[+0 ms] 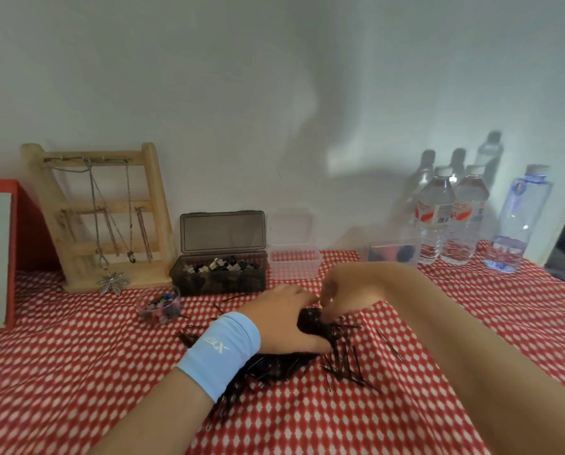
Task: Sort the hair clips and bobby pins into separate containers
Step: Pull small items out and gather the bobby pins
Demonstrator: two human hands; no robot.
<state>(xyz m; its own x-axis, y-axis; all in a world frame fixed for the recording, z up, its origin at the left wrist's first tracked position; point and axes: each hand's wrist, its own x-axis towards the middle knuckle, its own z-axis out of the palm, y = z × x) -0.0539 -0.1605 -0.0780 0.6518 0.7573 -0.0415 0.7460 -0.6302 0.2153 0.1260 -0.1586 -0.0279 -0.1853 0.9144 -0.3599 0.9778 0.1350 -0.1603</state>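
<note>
Well, at the left one wooden stand [100,218] hangs with necklaces. Right of it sit one small cup [160,305] of coloured clips, one smoky box [220,272] of hair clips with its lid up, and one clear tub [294,262]. At centre frame, the left hand [284,318] grips a clump of bobby pins [309,320] above the loose pile [343,361] on the checked cloth [77,372]. The right hand [340,290] pinches the clump's top. Three bottles [465,218] stand at the right.
</note>
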